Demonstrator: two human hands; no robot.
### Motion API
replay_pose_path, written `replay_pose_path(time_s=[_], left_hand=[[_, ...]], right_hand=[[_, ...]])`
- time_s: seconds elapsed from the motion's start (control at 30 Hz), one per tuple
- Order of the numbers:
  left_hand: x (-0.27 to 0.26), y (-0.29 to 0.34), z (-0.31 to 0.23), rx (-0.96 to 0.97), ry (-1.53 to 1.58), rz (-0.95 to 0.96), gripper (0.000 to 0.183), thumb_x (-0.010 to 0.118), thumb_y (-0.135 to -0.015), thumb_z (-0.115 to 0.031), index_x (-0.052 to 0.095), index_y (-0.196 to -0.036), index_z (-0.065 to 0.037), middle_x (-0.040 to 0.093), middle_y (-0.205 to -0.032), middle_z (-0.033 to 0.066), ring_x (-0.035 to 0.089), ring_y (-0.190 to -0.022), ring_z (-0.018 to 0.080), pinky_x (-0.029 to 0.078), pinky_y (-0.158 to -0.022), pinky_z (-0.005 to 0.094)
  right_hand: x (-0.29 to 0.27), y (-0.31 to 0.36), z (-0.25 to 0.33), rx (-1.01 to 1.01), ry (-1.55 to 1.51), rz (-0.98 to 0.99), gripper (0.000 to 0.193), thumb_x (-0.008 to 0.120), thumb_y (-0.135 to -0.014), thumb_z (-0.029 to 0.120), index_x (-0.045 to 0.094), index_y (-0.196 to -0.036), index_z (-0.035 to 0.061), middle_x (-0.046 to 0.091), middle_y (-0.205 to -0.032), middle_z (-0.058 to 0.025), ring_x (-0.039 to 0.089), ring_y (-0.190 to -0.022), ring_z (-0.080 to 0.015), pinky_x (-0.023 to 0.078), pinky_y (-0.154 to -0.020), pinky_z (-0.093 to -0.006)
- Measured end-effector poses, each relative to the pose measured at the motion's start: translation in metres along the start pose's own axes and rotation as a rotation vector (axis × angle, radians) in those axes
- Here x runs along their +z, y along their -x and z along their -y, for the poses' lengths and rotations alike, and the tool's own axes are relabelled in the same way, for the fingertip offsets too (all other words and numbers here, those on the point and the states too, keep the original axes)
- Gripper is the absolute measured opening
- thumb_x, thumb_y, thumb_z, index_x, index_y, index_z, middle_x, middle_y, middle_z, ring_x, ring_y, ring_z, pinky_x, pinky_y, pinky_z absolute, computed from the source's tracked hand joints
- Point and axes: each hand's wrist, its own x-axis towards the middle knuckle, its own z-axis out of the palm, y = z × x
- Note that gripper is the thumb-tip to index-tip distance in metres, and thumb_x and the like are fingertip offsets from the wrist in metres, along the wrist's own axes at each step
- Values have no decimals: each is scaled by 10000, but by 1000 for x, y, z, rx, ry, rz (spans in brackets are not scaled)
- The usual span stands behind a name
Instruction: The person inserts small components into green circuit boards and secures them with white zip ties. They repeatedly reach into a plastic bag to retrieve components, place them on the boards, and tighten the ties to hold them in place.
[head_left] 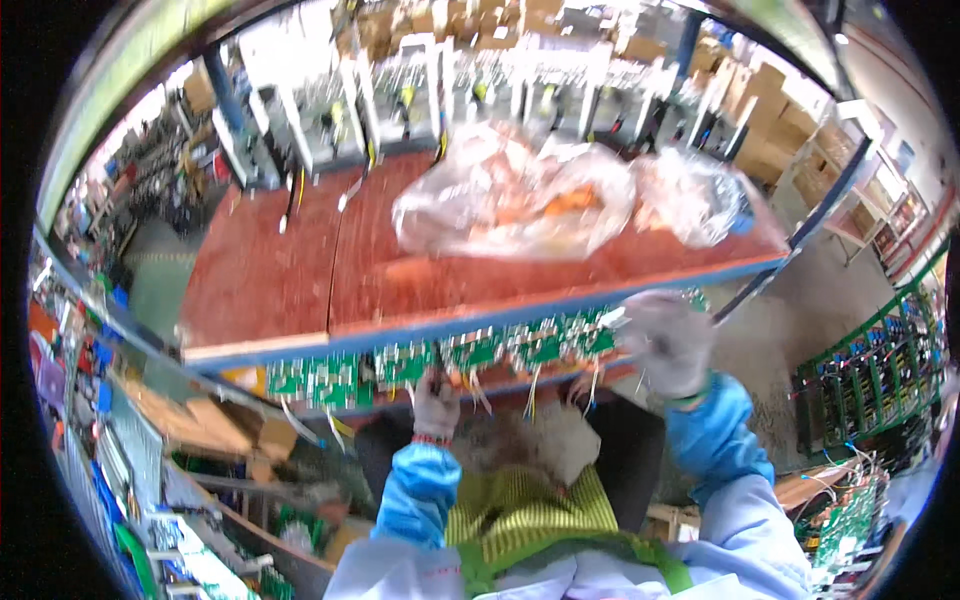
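Note:
A row of green circuit boards [404, 364] runs along the near edge of a red-brown table, with white wires hanging from several of them. My left hand [436, 410], in a pale glove, is closed at the lower edge of one board, fingertips against it. Off the right end of the row, my right hand [670, 343], also gloved, is raised and smeared by motion. A small whitish thing [613, 318] shows by its fingertips; I cannot make out whether it is held.
Clear plastic bags [520, 195] with orange and pinkish contents lie on the table [270, 270]. Behind them stands a row of white uprights [445, 85] with cables. At right is a green rack [870, 370] of boards; cardboard pieces [190, 415] lie at lower left.

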Motion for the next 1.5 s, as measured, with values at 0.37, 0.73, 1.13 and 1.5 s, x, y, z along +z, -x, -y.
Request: replay_pose_path(time_s=[0.37, 0.73, 1.13, 1.5], left_hand=[[6, 0, 0, -187, 197, -154, 92, 598, -909, -226, 588, -900, -135, 583, -739, 0, 529, -559, 78, 400, -385, 146], [-1, 2, 4, -190, 236, -2, 180, 492, -972, -245, 593, -1002, -100, 569, -837, -10, 505, -637, 56, 406, -492, 132], [8, 12, -1, -169, 318, -29, 197, 496, -977, -262, 601, -1068, -123, 565, -847, -18, 512, -653, 60, 432, -518, 131], [4, 9, 3, -166, 226, -84, 205, 509, -971, -251, 598, -1113, -133, 561, -867, -22, 509, -651, 44, 402, -486, 123]], right_hand=[[254, 51, 1, 105, -280, 696, 107, 588, -833, 165, 624, -895, 86, 630, -854, -123, 617, -770, -314, 508, -669, -403], [320, 66, -48, -48, -346, 991, 133, 597, -837, 158, 666, -932, 96, 637, -904, -94, 624, -812, -291, 509, -734, -378], [325, 65, -48, -68, -214, 1127, 147, 593, -828, 114, 633, -961, 65, 631, -943, -113, 608, -870, -310, 501, -768, -390], [315, 67, -31, 116, -294, 840, 203, 608, -824, 54, 627, -1025, 73, 636, -940, -119, 628, -860, -312, 514, -752, -376]])
